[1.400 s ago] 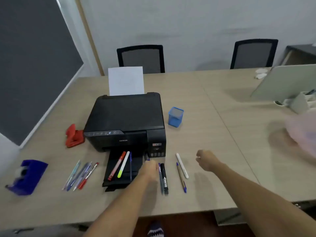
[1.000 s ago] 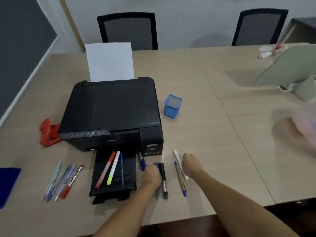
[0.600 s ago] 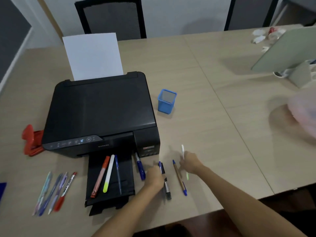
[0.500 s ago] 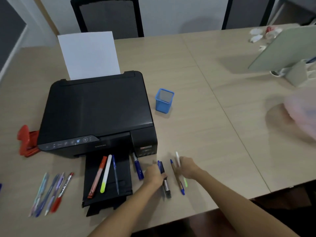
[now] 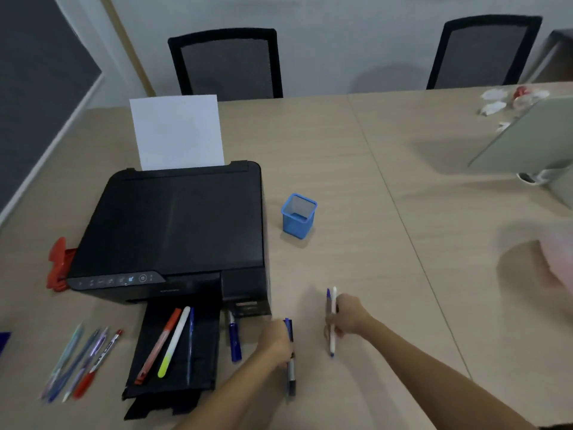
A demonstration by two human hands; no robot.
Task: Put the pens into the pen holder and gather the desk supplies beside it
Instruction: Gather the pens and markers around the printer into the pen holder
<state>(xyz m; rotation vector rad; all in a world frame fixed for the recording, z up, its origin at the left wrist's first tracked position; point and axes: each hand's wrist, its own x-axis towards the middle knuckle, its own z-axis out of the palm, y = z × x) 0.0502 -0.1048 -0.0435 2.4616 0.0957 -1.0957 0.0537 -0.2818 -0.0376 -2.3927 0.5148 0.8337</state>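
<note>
A blue mesh pen holder [image 5: 298, 216] stands empty on the table, right of the black printer [image 5: 173, 234]. My right hand [image 5: 347, 316] grips a white pen [image 5: 333, 321] and a brown pen with a blue cap [image 5: 328, 297] together. My left hand [image 5: 276, 342] is closed around a black marker [image 5: 291, 375] and a blue pen [image 5: 288, 327] on the table. A dark blue pen [image 5: 234, 341] lies beside the printer. An orange marker [image 5: 158, 346], a yellow-tipped highlighter [image 5: 173, 346] and a blue pen [image 5: 190, 342] rest on the output tray. Several pens [image 5: 82, 364] lie at the left.
A red hole punch [image 5: 57, 265] sits left of the printer, and a blue tape dispenser [image 5: 3, 339] shows at the left edge. White paper [image 5: 176, 131] stands in the printer's feeder. Two black chairs [image 5: 228, 62] are behind the table. A monitor back [image 5: 527, 141] stands at the right.
The right hand picked up the white pen, then gathered the brown pen with it. The left hand closed on the black marker and blue pen. The camera view tilted and shifted.
</note>
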